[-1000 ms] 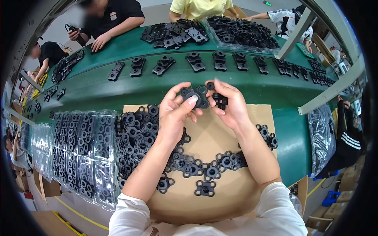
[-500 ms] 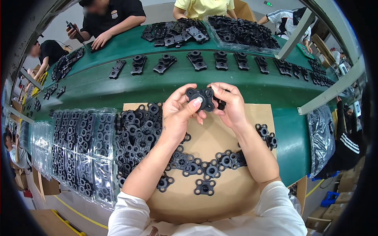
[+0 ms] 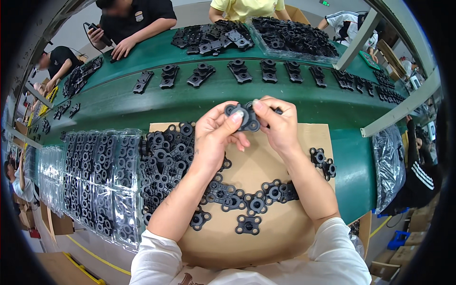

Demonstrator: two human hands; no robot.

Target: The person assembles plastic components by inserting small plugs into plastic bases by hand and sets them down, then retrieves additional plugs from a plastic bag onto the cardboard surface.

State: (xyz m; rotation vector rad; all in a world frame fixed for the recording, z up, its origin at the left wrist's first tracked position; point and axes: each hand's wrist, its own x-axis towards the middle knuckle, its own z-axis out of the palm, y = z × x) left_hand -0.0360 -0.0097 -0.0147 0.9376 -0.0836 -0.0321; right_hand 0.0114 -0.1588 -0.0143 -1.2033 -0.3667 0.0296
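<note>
Above the cardboard sheet (image 3: 266,247), my left hand (image 3: 213,130) pinches a black four-ringed plastic part (image 3: 250,124), thumb across its face. My right hand (image 3: 281,126) is closed at the part's right side, thumb and fingertips on its upper ring. A small dark piece (image 3: 278,110) shows by the right fingers; its kind is too hidden to tell. Similar black parts (image 3: 256,205) lie in a row on the cardboard below my hands. One single part (image 3: 248,224) sits nearer to me. A heap of them (image 3: 164,154) covers the cardboard's left side.
Clear plastic trays (image 3: 102,183) of black rings stand at the left. Black assemblies (image 3: 240,71) line the green conveyor belt (image 3: 190,102) ahead. Metal posts (image 3: 396,111) rise at the right, near a clear plastic bag (image 3: 388,164). Co-workers sit across the belt.
The four-ringed part has tilted in my fingers, and my right thumb has shifted slightly on it. Across the belt, a co-worker's hand with a handheld tool has moved slightly right.
</note>
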